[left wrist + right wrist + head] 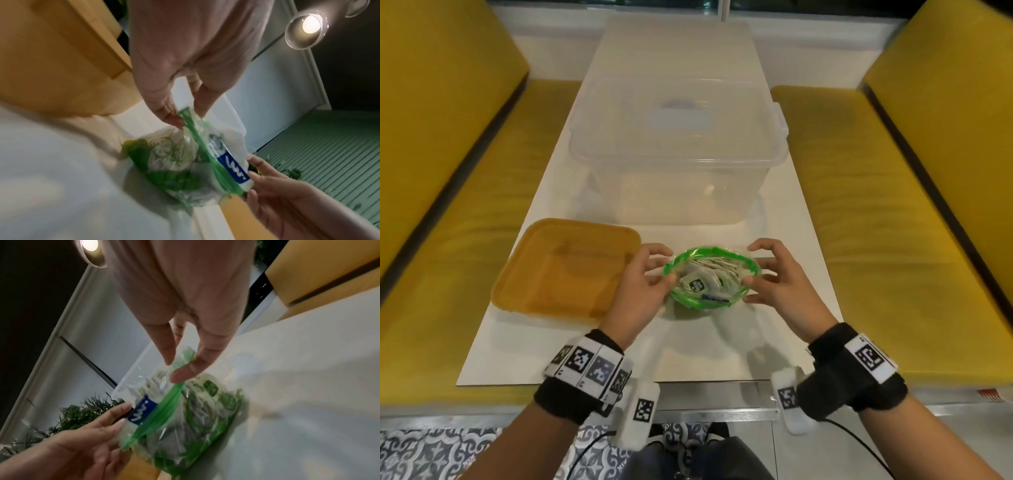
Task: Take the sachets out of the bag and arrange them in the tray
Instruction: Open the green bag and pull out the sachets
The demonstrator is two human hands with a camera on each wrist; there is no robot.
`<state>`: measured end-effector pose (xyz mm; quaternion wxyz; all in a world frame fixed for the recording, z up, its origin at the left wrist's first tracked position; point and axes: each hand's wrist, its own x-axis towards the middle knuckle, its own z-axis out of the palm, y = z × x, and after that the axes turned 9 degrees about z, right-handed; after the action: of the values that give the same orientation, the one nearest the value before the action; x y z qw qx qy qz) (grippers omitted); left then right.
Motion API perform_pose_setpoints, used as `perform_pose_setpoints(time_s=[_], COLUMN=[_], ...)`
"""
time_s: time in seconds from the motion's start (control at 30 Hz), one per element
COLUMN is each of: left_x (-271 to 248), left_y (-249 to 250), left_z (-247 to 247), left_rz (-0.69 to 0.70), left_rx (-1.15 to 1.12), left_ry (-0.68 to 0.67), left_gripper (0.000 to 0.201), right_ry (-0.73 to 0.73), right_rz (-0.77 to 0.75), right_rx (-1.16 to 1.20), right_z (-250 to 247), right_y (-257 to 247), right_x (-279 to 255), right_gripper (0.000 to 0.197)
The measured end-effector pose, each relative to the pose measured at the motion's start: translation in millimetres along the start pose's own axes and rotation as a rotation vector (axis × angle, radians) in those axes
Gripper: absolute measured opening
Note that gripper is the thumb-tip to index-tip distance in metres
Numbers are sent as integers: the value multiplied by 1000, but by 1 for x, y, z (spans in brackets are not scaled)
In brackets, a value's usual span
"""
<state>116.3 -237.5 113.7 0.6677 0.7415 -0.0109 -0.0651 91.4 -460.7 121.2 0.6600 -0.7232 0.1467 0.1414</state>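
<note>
A clear zip bag with a green rim (711, 255) stands on the white table (784, 240), its mouth spread wide. Several small white sachets (705, 278) fill it, one with a dark label on top. My left hand (668, 269) pinches the rim's left side between thumb and fingers (174, 121). My right hand (750, 265) pinches the right side, the thumb (180, 376) pressed on the green strip. The orange tray (544, 274) lies just left of the bag, and its bare floor shows. In the wrist views the bag (164, 155) (197, 415) hangs between both hands.
A large clear plastic box with its lid on (678, 144) stands behind the bag, mid-table. Yellow bench seats (448, 240) (914, 222) flank the narrow table. The table's near edge lies just in front of my wrists.
</note>
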Motion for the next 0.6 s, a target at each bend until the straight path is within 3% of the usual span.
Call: perform_pose_setpoints(time_s=[0.07,0.2,0.33,0.43,0.6], left_x=[-2,1,-1,-3,-3], left_y=[0,5,20,29,20], left_z=[-1,6,7,8,25], left_rz=[87,247,336,283,57], left_rx=[113,555,806,863,959], left_ry=[-17,-19,-111,-182,-431], left_gripper=[24,31,39,45,68], right_ry=[48,188,154,106,-81], right_rz=[-42,-106,-79,-59,18], right_rx=[-92,-520,-691,-777,-957], right_z=[0,7,2,-4,18], right_y=[-3,-11,-26,-31,-9], right_x=[-3,2,3,0,11], right_gripper=[30,25,27,36,61])
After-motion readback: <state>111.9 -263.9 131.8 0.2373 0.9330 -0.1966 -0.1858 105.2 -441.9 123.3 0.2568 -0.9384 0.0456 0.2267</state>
